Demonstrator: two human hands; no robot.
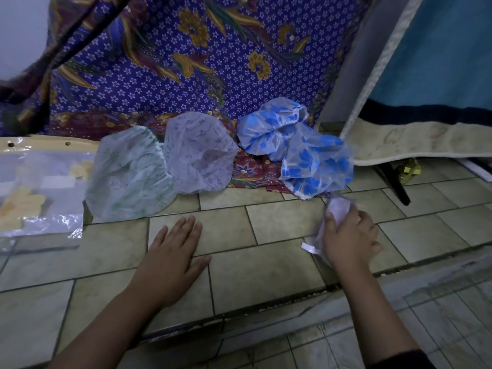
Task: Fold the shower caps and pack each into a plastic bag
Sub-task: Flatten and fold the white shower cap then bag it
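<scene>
Right hand (348, 233) curled round bunched pale cap (337, 207), low over floor (266, 262); cap pokes out past fingertips and under thumb. Left hand (173, 254) flat on tiles, fingers straight, holding nothing. Loose caps (197, 153) in row behind.

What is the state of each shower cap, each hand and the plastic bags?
left hand: open, flat on the floor.
right hand: gripping the pale cap.
pale cap: bunched up.
green-patterned cap: unfolded, puffed.
lilac-patterned cap: unfolded, puffed.
rear blue-flowered cap: unfolded, crumpled.
front blue-flowered cap: unfolded, crumpled.
plastic bags: lying flat.
</scene>
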